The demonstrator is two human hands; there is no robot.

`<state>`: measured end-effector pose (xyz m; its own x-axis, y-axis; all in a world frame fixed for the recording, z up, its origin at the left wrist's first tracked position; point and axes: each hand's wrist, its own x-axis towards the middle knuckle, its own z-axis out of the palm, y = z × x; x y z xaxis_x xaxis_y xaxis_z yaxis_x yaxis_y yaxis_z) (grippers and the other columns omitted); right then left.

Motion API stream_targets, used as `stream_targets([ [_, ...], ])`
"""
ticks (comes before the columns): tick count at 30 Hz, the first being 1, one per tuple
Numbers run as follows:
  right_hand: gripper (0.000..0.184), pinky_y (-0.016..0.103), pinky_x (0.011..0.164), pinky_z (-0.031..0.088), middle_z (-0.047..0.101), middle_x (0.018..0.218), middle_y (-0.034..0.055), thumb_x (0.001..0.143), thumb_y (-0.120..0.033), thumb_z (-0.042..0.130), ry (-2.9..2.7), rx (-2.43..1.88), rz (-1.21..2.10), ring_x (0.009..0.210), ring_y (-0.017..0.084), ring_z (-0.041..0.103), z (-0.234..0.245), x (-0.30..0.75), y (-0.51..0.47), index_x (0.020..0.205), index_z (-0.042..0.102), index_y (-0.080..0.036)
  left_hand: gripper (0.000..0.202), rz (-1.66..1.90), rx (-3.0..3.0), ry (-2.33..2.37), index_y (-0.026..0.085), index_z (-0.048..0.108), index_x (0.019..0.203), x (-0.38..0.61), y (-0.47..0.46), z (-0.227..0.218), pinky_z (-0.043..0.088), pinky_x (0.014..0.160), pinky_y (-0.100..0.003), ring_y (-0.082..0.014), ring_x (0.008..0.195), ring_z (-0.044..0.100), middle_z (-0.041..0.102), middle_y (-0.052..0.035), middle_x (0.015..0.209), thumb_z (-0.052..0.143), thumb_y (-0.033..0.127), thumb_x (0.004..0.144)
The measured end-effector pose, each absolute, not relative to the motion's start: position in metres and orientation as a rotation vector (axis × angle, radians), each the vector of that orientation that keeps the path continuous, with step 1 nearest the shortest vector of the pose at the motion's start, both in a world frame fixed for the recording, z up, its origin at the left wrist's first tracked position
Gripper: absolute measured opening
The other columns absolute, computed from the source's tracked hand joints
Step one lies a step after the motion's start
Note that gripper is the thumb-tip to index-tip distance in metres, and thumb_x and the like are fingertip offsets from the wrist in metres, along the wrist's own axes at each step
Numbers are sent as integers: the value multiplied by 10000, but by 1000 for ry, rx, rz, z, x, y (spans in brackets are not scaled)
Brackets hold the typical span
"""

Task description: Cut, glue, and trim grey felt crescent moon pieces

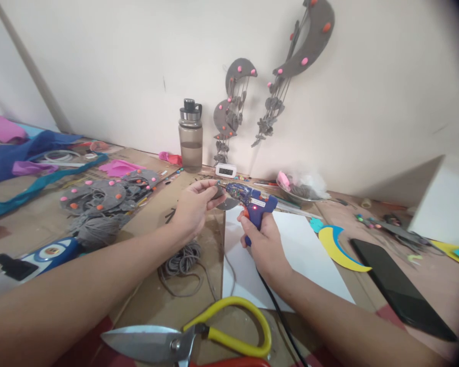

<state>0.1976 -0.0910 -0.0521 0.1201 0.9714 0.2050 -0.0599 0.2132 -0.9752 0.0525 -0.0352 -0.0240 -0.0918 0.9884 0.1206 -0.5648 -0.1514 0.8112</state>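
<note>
Right hand (263,239): gripping blue glue gun (252,204), nozzle touching the felt.
Left hand (194,205): pinching grey felt piece (218,191).
Underneath: white sheet (302,255) lying flat.

My left hand (194,208) is raised at centre, palm turned inward, with thumb and fingertips pinched together. My right hand (263,245) is just beside it, back towards me, fingers curled tight in a fist-like grip. Both bare forearms reach in from the lower corners and converge.
</note>
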Motion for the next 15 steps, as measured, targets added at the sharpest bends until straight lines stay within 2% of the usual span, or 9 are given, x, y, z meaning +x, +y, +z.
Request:
stream_targets([
  [5,324,215,415,393,575,830,-49,763,-396,691,-1082,-1010,1120,517,64,441,-50,196,-92,991,524,-238,158,1559,835,704,122,629,748,52,-35,-24,554,802,-343,-125,717,641,653,-15,733,747,177,659],
  [15,303,196,399,373,574,827,-51,768,-407,699,-1036,-1010,1192,514,52,425,-47,196,-91,935,516,-231,163,1550,841,707,128,639,751,54,-38,-23,554,812,-349,-120,695,642,655,-6,722,757,173,647],
])
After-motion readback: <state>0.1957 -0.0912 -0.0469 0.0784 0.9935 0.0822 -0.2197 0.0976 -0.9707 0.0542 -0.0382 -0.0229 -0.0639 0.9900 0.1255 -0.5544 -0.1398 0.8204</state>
